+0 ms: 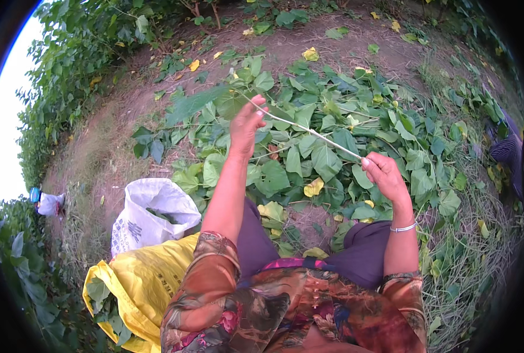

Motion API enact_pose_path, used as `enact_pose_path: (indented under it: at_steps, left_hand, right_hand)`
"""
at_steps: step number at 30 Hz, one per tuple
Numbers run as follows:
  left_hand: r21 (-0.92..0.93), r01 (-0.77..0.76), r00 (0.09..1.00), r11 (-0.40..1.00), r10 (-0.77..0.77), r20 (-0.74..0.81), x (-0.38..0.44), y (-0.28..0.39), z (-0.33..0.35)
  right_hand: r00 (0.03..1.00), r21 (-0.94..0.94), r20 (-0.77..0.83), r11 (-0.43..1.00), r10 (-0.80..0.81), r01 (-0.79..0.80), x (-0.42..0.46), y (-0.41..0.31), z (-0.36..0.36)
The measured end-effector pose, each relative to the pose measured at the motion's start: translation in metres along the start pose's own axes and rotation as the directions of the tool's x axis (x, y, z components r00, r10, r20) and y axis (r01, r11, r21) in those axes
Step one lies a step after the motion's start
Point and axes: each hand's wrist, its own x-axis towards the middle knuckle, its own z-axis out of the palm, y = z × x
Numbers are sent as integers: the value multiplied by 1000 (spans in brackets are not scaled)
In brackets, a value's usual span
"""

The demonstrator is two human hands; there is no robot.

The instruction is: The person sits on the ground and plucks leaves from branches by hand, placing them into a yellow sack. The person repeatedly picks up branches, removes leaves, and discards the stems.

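Note:
A thin, mostly bare branch [313,132] slants across the view between my hands, with green leaves [255,79] at its far end. The thumb and fingers of my left hand [247,125] close loosely around it near that leafy tip. At the other end, my right hand [383,174] pinches the branch between thumb and bent fingers. Beneath both hands spreads a heap of broad green leaves [326,161], with a yellow leaf [313,187] among them. A blurred green leaf [195,103] shows just left of my left hand.
An open white woven sack [145,234] stands to my left, with some green inside. Beside it lies a yellow sack [156,273] with leaves at its mouth. Leafy bushes [81,48] border the ground. A person's dark-clothed leg [509,150] is at far right. A distant white bag [51,204] sits far left.

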Motion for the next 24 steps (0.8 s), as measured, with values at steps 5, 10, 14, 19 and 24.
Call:
enact_pose_path:
  at_steps: [5, 10, 14, 19, 24]
  left_hand:
    - [318, -115, 989, 941, 80, 122, 10, -37, -15]
    - [471, -127, 979, 873, 34, 201, -16, -66, -12]
    - [638, -374, 919, 673, 174, 355, -36, -61, 4]
    - [716, -383, 924, 584, 239, 299, -40, -61, 1]
    - [643, -165, 985, 748, 86, 152, -39, -65, -10]
  right_hand:
    - [985, -442, -168, 896, -34, -44, 23, 14, -2]
    - [979, -537, -98, 837, -181, 101, 56, -5, 46]
    - [994, -420, -26, 903, -109, 88, 84, -9, 93]
    - [997, -208, 53, 976, -56, 66, 108, -3, 137]
    - [991, -269, -70, 959, -110, 87, 115, 3, 169]
